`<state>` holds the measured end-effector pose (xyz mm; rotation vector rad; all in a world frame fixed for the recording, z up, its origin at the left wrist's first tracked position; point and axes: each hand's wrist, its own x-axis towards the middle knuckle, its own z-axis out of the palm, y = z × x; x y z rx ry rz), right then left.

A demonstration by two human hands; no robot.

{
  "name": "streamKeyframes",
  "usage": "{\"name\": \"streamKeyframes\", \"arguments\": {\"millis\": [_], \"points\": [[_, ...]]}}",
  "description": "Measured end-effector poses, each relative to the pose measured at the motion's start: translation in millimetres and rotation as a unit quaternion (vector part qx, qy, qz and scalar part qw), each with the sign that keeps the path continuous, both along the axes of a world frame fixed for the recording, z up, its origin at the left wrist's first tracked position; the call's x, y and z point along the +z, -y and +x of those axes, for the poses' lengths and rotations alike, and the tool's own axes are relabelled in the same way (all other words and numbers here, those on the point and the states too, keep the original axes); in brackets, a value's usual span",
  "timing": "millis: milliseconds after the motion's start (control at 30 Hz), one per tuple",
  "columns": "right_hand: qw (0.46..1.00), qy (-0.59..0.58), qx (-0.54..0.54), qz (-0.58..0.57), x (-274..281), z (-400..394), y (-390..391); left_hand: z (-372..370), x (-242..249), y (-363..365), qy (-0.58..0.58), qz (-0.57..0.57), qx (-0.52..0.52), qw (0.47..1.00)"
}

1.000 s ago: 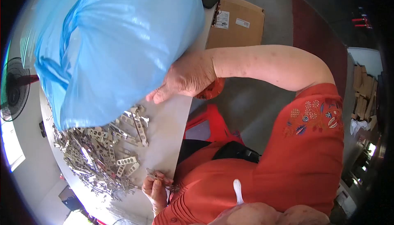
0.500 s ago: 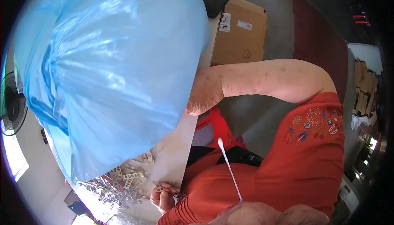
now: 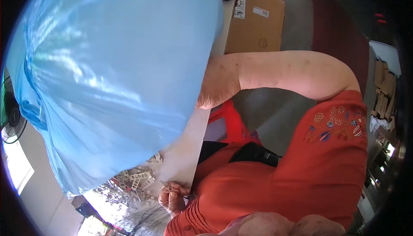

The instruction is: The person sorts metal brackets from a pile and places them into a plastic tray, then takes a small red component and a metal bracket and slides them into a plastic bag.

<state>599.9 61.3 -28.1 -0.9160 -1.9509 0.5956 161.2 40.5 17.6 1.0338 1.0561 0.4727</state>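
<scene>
A large, full blue plastic bag (image 3: 129,63) fills the upper left and covers much of the work surface. My right hand (image 3: 211,93) passes behind the bag at the wrist, so its fingers are hidden. Low in the view, my left hand (image 3: 173,198) is closed, with fingertips pinched around a small metal piece (image 3: 164,184). Beside that hand lies a pile of metal parts (image 3: 141,180), some flat with rows of holes. The bag partly covers the pile.
The white table (image 3: 183,158) ends along its edge near my body. A cardboard box (image 3: 256,25) stands beyond the table at the top. At far left are a black fan (image 3: 13,113) and a bright window. Stacked cardboard (image 3: 384,89) is at far right.
The blue bag and the box appear higher in the view as the camera tilts. A white string-like thing before my chest is gone from sight. My left hand stays pinched.
</scene>
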Motion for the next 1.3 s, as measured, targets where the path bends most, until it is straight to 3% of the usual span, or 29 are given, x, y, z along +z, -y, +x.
{"name": "streamKeyframes", "arguments": {"millis": [233, 367, 433, 667, 900, 1000, 1067, 1233, 1300], "points": [[0.99, -0.103, 0.055, -0.075, -12.8, -6.5, -6.4, 2.9, 4.1, -4.0, 0.027, -0.038, -0.009, 0.999], [0.997, 0.056, -0.017, 0.049, 4.4, -2.0, -4.4, 4.0, 0.2, -5.4, 0.06, -0.059, -0.006, 0.996], [0.973, -0.08, 0.035, -0.214, 9.5, -0.7, -2.0, 0.9, -1.0, -5.6, 0.073, -0.063, -0.005, 0.995], [0.987, 0.157, 0.005, 0.038, 16.1, -4.3, 0.5, 2.2, -4.0, -6.6, 0.083, -0.064, -0.006, 0.994], [0.984, 0.174, -0.018, 0.038, 17.1, -12.0, 0.5, 12.3, 11.1, -7.1, 0.017, -0.078, -0.004, 0.997], [0.967, 0.251, -0.047, 0.001, 30.0, -22.1, 3.5, 10.0, 5.4, -6.0, 0.094, -0.114, 0.027, 0.989], [0.968, 0.231, -0.078, -0.053, 27.0, -29.3, 11.2, 4.2, 0.7, -2.1, 0.145, -0.119, 0.041, 0.981], [0.938, 0.316, -0.142, -0.016, 48.3, -63.4, 30.9, -21.1, 4.1, 8.3, 0.295, -0.121, 0.077, 0.945], [0.949, 0.274, -0.155, -0.022, 73.0, -108.7, 40.8, -31.3, 11.3, 8.3, 0.322, -0.099, 0.086, 0.938]]}}
